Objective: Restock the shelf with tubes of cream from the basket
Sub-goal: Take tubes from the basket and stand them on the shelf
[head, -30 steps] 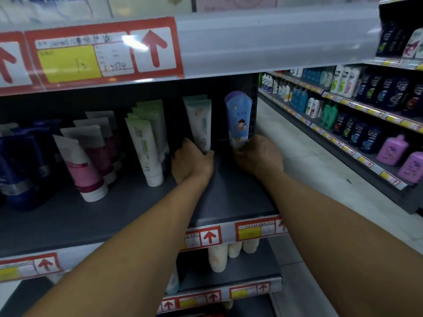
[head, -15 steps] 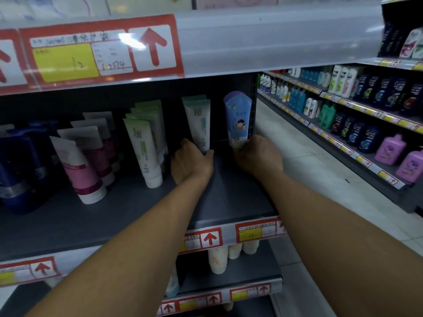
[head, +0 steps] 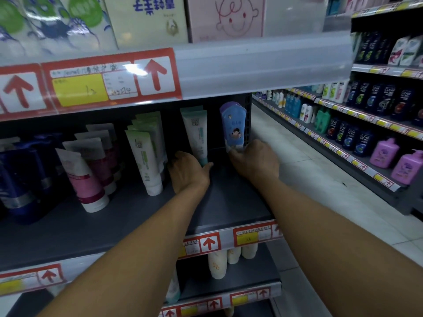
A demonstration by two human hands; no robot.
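Note:
Both my arms reach deep into the dark grey shelf [head: 219, 202]. My left hand [head: 187, 172] grips the cap end of an upright white-and-teal cream tube [head: 196, 133]. My right hand [head: 254, 161] holds the base of a blue tube with a cartoon figure [head: 233, 126], which stands at the shelf's right end against the perforated upright. Both tubes stand cap-down near the back. The basket is out of view.
Left of my hands stand green-and-white tubes [head: 146, 156], pink-and-white tubes [head: 84, 177] and dark blue tubes [head: 18, 184]. The upper shelf's rail with red price tags [head: 109, 81] overhangs. Cream bottles [head: 217, 261] sit on the shelf below. An aisle and shampoo shelves [head: 366, 133] lie right.
Both hands stay on the same two tubes at the back of the shelf. My head has tilted up slightly, so the boxes on the upper shelf show.

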